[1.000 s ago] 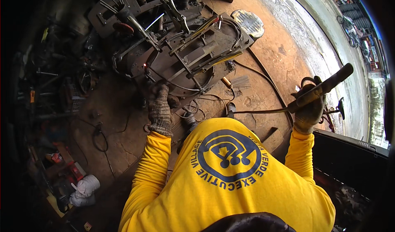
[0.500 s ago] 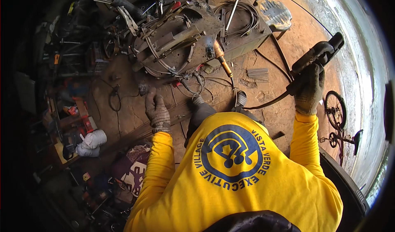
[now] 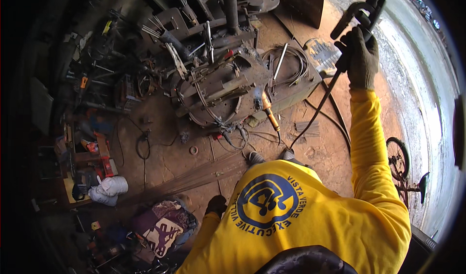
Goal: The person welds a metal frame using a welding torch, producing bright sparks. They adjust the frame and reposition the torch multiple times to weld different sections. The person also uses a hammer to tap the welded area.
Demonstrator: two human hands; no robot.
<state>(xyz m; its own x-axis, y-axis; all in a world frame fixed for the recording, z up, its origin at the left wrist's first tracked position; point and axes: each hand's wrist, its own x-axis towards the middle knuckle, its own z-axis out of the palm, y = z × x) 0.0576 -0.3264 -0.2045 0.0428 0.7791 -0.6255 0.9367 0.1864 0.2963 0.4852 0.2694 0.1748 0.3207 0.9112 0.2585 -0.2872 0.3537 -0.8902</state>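
Two gloved hands are seen, and one dark welding holder (image 3: 360, 12) with one thin cable (image 3: 318, 110) hanging from it. The holder is black, long and clamp-shaped, raised at the far right above the brown floor (image 3: 167, 160). The right hand (image 3: 361, 55) has its arm stretched up and far, and its grip is pressed together around the holder's handle. The left hand (image 3: 216, 205) hangs low near the body, beside one bundle of thin rods (image 3: 194, 177) on the floor; I cannot tell if its grip is spread. One round metal workpiece (image 3: 221, 92) lies farther, with one orange-handled tool (image 3: 268, 111) on its right
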